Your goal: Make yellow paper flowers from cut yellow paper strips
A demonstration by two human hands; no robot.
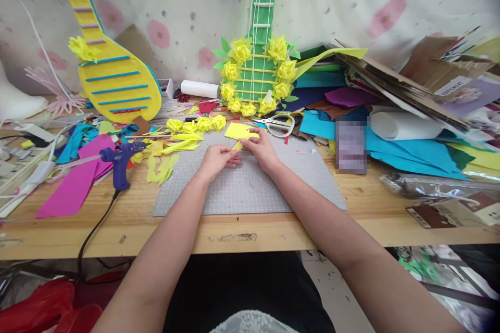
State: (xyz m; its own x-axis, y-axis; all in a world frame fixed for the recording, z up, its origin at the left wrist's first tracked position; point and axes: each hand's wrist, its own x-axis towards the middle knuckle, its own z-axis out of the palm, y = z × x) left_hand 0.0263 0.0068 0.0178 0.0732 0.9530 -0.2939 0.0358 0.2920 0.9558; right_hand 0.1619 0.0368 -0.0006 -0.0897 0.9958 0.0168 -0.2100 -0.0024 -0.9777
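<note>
Over the grey cutting mat (242, 192), both my hands meet at a small strip of yellow paper (237, 145). My left hand (221, 160) pinches its lower end between thumb and fingers. At the upper end, my right hand (261, 146) has closed its fingertips on the same strip. Just behind them lies a flat yellow paper piece (235, 130), partly hidden by my right hand. White-handled scissors (280, 126) rest at the mat's back edge. Several yellow paper roses (203, 124) sit in a row to the left, with loose yellow strips (162, 166) nearer me.
A blue glue gun (119, 161) stands left of the mat, its cord running off the table edge. A green paper guitar (258, 70) ringed with yellow roses and a yellow one (121, 78) lean at the back. Coloured sheets (410, 158) and cardboard (394, 83) pile up at right.
</note>
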